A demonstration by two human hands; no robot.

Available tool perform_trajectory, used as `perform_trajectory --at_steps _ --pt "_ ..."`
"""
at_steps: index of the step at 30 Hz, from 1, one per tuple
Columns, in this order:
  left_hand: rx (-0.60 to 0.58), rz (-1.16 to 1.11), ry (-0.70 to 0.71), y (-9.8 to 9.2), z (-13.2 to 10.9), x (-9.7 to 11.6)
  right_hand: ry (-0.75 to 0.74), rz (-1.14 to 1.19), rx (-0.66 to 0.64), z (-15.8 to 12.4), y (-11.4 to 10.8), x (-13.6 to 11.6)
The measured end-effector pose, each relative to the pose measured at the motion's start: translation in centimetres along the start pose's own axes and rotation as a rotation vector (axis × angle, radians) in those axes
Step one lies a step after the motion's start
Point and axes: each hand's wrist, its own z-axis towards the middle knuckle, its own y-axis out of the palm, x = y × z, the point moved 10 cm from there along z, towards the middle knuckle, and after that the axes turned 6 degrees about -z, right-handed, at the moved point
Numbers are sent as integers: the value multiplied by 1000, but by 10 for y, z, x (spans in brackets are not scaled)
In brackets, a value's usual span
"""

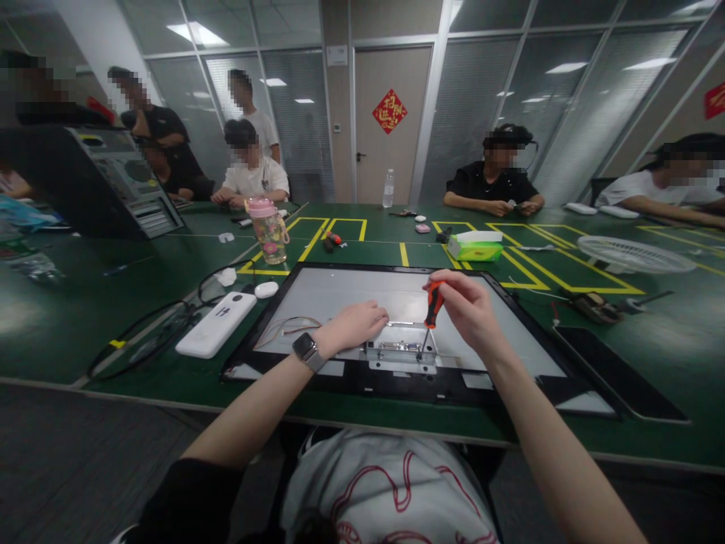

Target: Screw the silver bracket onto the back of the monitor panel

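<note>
A flat monitor panel [340,291] with a black frame lies back side up on the table before me. Near its front edge sits a metal bracket [403,349] with a circuit board in it. My right hand [467,296] grips an orange and black screwdriver [433,306], held nearly upright. The screwdriver's tip reaches down to the right part of the bracket. My left hand [356,325] lies flat on the panel, its fingertips beside the bracket's upper left edge. Thin wires [291,325] lie on the panel left of that hand.
Left of the panel are a white power bank [218,325], a white case [266,289], black cables [136,332] and a pink-lidded bottle [269,234]. A black slab [623,370] lies right. Beyond are a green tissue pack [476,246], a fan grille [637,253] and several people.
</note>
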Motion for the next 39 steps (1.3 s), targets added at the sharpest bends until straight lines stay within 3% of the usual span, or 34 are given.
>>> perform_trajectory --at_steps 8,14,19,24,29,36,39 --pt "-10 -5 -10 -1 0 0 43 51 -22 -1 4 3" --pt "14 -9 6 0 0 -1 -52 -59 27 0 -2 -5" --pt "27 1 7 2 0 -3 35 59 -2 0 1 4" --pt "22 23 25 1 0 -1 -38 -66 31 -1 -4 -2" --pt "22 26 13 0 0 -1 16 42 -33 -1 3 4" --pt "3 15 -1 0 -1 -1 -73 -80 -4 -1 -2 -1" --pt "3 2 -11 0 -1 -1 -25 -13 -25 0 0 3"
